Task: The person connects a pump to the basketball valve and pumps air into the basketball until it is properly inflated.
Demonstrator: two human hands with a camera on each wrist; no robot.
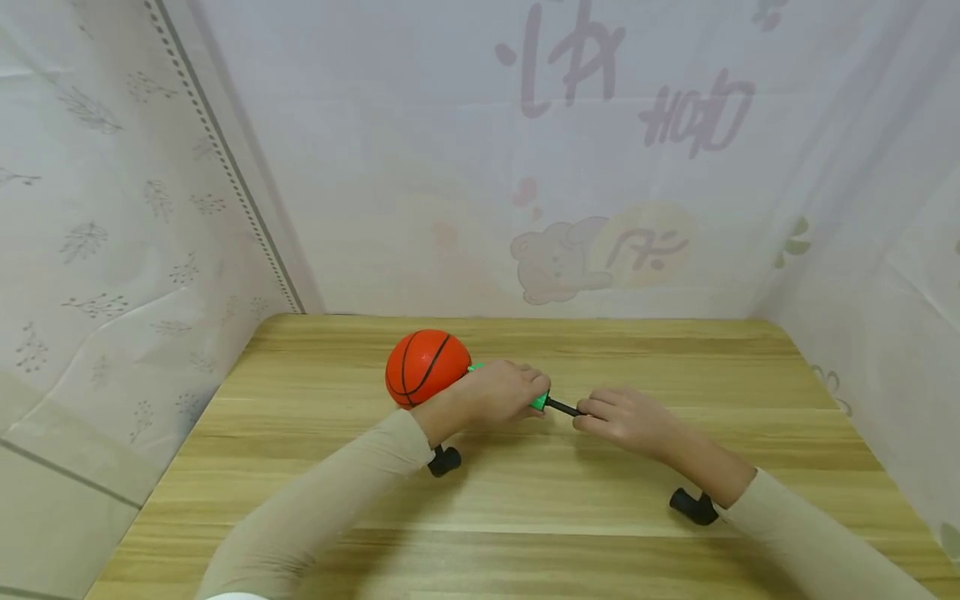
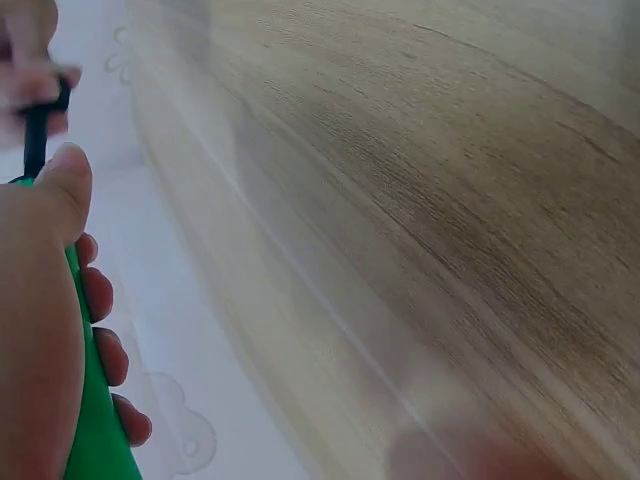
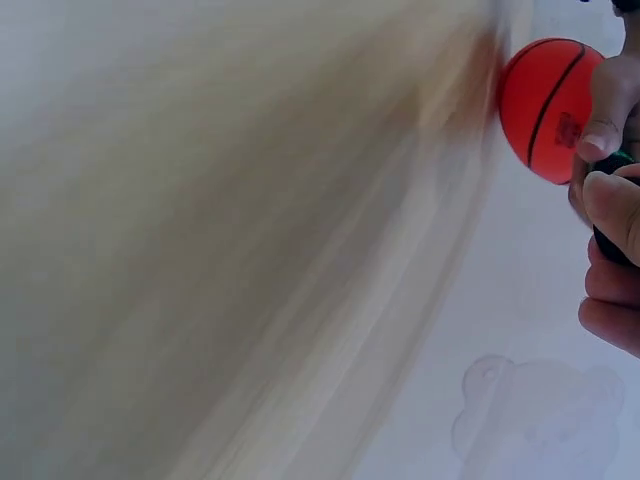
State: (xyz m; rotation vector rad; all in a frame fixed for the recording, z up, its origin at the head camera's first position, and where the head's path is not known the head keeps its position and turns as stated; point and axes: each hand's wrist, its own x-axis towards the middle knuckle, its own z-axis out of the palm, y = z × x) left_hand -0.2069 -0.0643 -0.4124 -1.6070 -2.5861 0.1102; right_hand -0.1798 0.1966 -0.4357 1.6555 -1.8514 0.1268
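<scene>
An orange ball (image 1: 428, 367) with black basketball lines sits on the table, its right side against the tip of a green hand pump (image 1: 538, 401). Fingers of my left hand (image 1: 498, 392) wrap round the pump's green barrel (image 2: 100, 420), which they partly cover. Out of the barrel's other end comes a black rod (image 1: 562, 407). My right hand (image 1: 622, 419) grips the black handle at the end of that rod, mostly hidden by the fingers. In the right wrist view the ball (image 3: 550, 110) shows beyond both hands. Whether the pump's tip is inside the ball cannot be made out.
Beneath the hands lies a wood-grain table (image 1: 525, 508). Pale printed cloth (image 1: 420, 167) rises behind it and along both sides. A black wrist mount (image 1: 446, 461) projects below the left wrist, another mount (image 1: 693, 507) below the right.
</scene>
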